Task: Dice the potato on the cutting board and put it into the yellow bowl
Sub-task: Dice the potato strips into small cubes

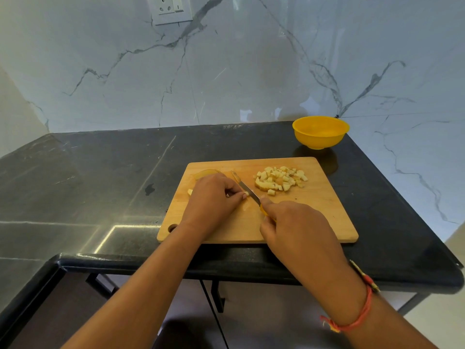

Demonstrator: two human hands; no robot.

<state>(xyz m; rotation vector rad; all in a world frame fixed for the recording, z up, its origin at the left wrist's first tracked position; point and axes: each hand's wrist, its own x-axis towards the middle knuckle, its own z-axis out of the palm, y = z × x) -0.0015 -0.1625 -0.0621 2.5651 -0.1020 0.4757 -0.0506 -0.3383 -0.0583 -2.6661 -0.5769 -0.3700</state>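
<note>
Left hand (214, 197) curls over a potato piece (190, 191) on the cutting board (327, 210), right hand (297, 227) grips the knife (247, 192), diced potato (280, 178) heaped toward two o'clock, yellow bowl (320, 133) beyond it on the bench (100, 185).

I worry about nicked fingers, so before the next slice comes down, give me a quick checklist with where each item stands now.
1. Left hand steadies the potato piece on the cutting board: ok, fingers curl over it.
2. Fingertips clear of the knife: not ok, they sit right against the blade.
3. Right hand grips the knife: ok, fingers wrap its yellow handle.
4. Diced pile out of the cutting line: ok, it lies apart toward the board's far right.
5. Yellow bowl ready: ok, upright and empty behind the board.
6. Board steady on the counter: cannot tell.
</note>
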